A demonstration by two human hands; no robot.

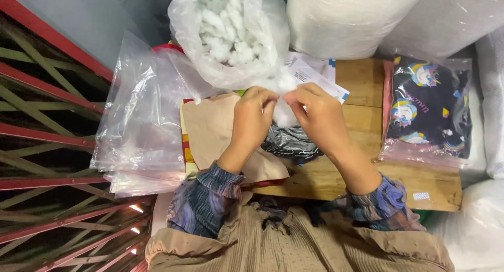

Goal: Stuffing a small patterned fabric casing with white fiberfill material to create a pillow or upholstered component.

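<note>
My left hand (253, 117) and my right hand (318, 114) meet over a wooden board (362, 93), both pinching a tuft of white stuffing (284, 113) between the fingertips. Under the hands lies a dark patterned fabric piece (292, 144), partly hidden by my wrists, and a beige cloth (212, 126) sits to its left. Just beyond my hands stands an open clear plastic bag of white stuffing (231, 33).
A stack of empty clear plastic bags (140, 122) lies at the left, by red metal bars (47, 130). A bagged dark fabric with colourful cartoon prints (428, 112) rests at the right. Large white rolls (346, 17) stand behind, with white paper slips (315, 75) near them.
</note>
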